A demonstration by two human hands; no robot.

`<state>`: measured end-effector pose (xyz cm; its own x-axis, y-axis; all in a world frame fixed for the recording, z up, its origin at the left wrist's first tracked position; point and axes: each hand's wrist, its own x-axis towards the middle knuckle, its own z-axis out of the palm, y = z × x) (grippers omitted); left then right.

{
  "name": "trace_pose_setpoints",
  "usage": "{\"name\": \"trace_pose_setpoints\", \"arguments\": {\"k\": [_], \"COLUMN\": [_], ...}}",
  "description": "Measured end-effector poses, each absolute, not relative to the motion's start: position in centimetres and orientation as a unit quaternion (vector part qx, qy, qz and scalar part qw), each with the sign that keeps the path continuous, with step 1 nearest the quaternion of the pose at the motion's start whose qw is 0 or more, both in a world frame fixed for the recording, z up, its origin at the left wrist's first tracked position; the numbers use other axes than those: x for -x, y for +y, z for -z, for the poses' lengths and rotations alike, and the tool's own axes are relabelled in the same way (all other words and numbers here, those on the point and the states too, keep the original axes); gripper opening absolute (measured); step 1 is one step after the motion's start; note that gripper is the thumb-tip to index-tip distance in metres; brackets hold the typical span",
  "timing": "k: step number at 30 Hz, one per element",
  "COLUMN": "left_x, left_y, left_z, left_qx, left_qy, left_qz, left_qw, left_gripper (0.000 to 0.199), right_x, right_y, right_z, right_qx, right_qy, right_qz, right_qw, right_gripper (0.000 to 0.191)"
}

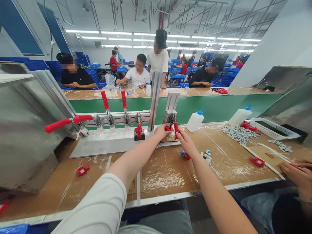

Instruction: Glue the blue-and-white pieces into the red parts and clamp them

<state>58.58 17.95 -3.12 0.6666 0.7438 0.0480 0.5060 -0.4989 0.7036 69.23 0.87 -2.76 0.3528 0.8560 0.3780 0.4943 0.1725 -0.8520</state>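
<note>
My left hand (161,132) is closed on a small red part (169,128) at the base of the small upright metal fixture (171,105). My right hand (185,143) has its fingers closed round the red clamp handle (176,130) on the same fixture. That handle points down, just right of the red part. To the left, a long metal fixture (114,115) carries several red-handled clamps. Under one lowered clamp handle (139,131) sits another red part on a black block (139,138).
A white bottle with a blue cap (195,121) stands right of the fixture. Small coloured pieces (206,156) lie near my right forearm. Red parts (83,170) and a pile of grey pieces (239,134) are on the bench. A person's hands (297,172) are at the right edge.
</note>
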Motion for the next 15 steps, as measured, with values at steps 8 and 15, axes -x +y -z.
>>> {"name": "trace_pose_setpoints", "arguments": {"k": [8, 15], "left_x": [-55.2, -37.5], "left_y": [14.6, 10.3], "left_z": [-1.5, -8.5], "left_qx": [-0.912, -0.967], "left_qy": [0.321, 0.222], "left_qz": [-0.108, -0.077], "left_qw": [0.23, 0.102], "left_gripper": [0.042, 0.023], "right_x": [-69.9, -70.6], "right_y": [3.4, -2.2], "right_z": [3.5, 4.3], "right_qx": [0.759, 0.803], "right_qy": [-0.588, -0.579], "right_qz": [-0.051, 0.021], "right_qw": [0.276, 0.137], "right_gripper": [0.044, 0.055]}}
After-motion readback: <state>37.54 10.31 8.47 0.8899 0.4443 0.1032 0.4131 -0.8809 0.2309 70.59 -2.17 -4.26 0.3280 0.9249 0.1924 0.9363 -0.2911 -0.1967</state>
